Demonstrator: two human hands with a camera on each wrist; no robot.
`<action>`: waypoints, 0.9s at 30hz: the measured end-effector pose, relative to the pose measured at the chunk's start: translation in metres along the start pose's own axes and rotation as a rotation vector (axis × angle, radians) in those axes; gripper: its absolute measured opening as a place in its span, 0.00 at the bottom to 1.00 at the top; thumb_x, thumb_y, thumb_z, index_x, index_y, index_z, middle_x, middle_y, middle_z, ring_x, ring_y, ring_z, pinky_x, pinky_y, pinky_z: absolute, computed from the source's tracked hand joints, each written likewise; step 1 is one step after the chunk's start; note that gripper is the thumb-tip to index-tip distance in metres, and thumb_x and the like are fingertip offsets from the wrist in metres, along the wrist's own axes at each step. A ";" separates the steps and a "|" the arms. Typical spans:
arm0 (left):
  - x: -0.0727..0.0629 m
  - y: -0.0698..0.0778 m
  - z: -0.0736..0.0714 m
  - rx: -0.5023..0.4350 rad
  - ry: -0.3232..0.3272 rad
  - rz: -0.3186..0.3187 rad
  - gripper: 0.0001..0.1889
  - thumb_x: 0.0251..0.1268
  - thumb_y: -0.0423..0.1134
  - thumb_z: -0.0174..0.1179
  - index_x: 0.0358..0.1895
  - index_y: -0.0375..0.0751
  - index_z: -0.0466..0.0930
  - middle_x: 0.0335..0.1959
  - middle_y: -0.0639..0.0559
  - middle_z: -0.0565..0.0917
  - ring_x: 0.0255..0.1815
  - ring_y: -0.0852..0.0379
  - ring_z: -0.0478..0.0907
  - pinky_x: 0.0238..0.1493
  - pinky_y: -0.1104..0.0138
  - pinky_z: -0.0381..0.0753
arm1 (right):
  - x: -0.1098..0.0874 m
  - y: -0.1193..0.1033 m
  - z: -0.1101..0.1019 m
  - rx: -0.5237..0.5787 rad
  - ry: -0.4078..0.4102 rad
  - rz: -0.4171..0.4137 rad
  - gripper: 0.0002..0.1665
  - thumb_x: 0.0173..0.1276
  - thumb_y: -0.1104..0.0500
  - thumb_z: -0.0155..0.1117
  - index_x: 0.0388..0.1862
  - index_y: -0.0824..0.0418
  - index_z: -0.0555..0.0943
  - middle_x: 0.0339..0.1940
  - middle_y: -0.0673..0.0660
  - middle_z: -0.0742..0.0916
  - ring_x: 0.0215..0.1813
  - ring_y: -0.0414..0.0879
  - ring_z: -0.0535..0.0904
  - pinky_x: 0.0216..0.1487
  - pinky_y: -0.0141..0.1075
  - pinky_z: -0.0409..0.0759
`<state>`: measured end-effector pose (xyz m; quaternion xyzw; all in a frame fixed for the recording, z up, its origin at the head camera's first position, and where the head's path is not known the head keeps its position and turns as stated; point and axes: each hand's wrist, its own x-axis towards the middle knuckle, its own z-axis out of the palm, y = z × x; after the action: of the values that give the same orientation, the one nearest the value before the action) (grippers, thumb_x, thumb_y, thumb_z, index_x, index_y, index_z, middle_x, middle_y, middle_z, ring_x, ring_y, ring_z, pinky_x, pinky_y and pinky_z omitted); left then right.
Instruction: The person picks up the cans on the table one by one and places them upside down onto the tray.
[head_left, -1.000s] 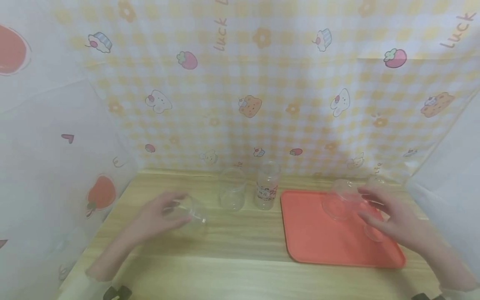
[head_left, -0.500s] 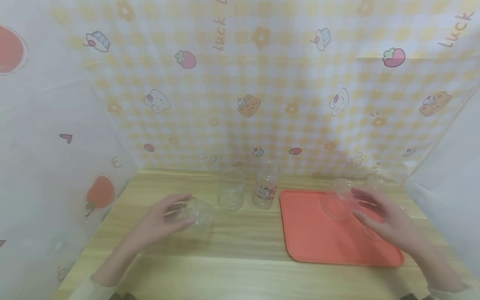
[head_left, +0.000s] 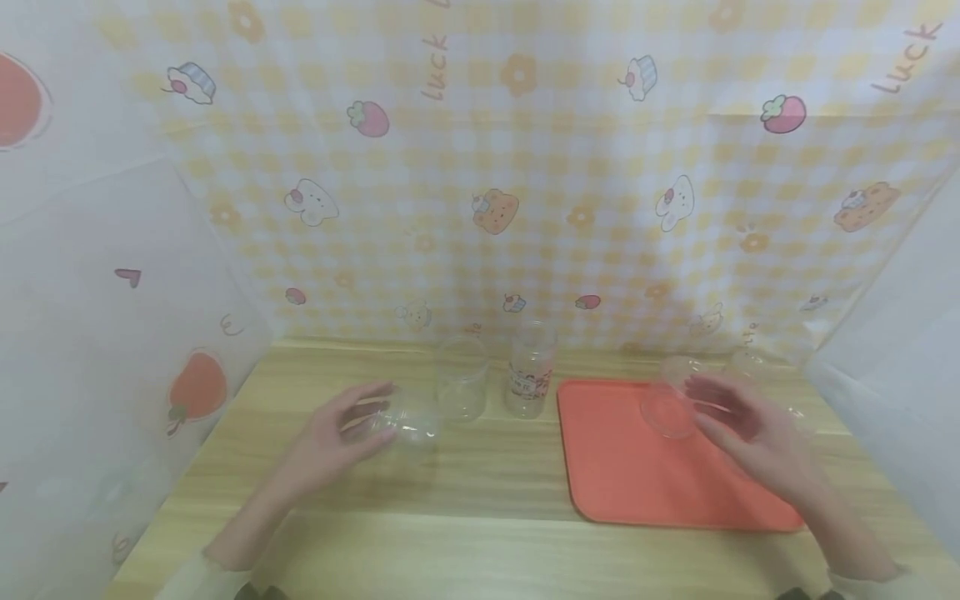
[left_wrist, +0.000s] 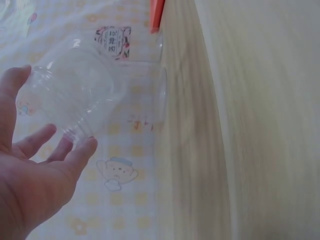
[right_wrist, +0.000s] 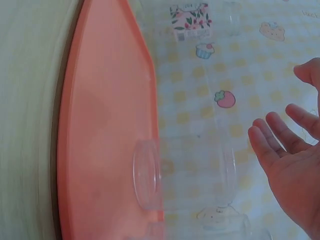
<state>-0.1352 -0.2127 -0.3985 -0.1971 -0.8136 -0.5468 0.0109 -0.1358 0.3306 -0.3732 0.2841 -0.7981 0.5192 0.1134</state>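
Note:
My left hand (head_left: 337,437) grips a clear jar (head_left: 414,429) at its near end, thumb and fingertips spread along the rim. The jar is tipped on its side above the wooden table, and in the left wrist view it overlaps a second clear jar (left_wrist: 145,97). That one stands upright next to a clear jar with a printed label (head_left: 529,383). Over the right part of the orange tray (head_left: 622,479), my right hand (head_left: 761,442) hovers with loosely bent fingers and nothing in them. Just left of it, another clear jar (right_wrist: 195,175) stands on the tray.
More clear containers show faintly behind my right hand, one a clear jar (head_left: 748,365) at the back right. A checked cloth (head_left: 480,167) hangs behind the wooden table (head_left: 465,550), with pale printed sheets at both sides.
My left hand has moved to the right, carrying the tipped jar toward the upright jars. My right hand has drifted left over the tray, still holding nothing.

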 end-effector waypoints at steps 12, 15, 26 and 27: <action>0.011 -0.006 0.021 -0.131 0.024 0.041 0.32 0.70 0.37 0.66 0.74 0.39 0.65 0.72 0.40 0.69 0.69 0.34 0.68 0.63 0.54 0.75 | 0.010 0.002 0.016 0.156 0.014 -0.073 0.31 0.63 0.87 0.55 0.66 0.82 0.66 0.63 0.64 0.81 0.63 0.48 0.78 0.61 0.35 0.78; 0.014 -0.007 0.025 -0.161 0.034 0.037 0.31 0.72 0.37 0.65 0.74 0.38 0.65 0.72 0.41 0.68 0.69 0.33 0.68 0.63 0.58 0.76 | 0.012 0.001 0.019 0.177 0.021 -0.079 0.30 0.63 0.88 0.54 0.65 0.84 0.66 0.63 0.62 0.81 0.63 0.49 0.78 0.61 0.36 0.78; 0.021 -0.006 0.040 -0.251 0.077 0.003 0.31 0.72 0.37 0.64 0.75 0.38 0.64 0.72 0.41 0.67 0.68 0.37 0.70 0.57 0.61 0.80 | 0.018 0.001 0.030 0.195 0.075 -0.088 0.28 0.64 0.87 0.55 0.64 0.82 0.69 0.60 0.66 0.82 0.61 0.53 0.80 0.60 0.37 0.80; 0.021 -0.005 0.042 -0.256 0.077 0.005 0.31 0.73 0.36 0.63 0.75 0.37 0.64 0.72 0.40 0.67 0.68 0.36 0.70 0.57 0.61 0.80 | 0.018 0.001 0.031 0.188 0.077 -0.080 0.28 0.64 0.87 0.56 0.64 0.81 0.69 0.60 0.66 0.82 0.61 0.53 0.80 0.59 0.37 0.80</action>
<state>-0.1484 -0.1706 -0.4148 -0.1778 -0.7356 -0.6534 0.0180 -0.1472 0.2977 -0.3789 0.3050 -0.7289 0.5973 0.1375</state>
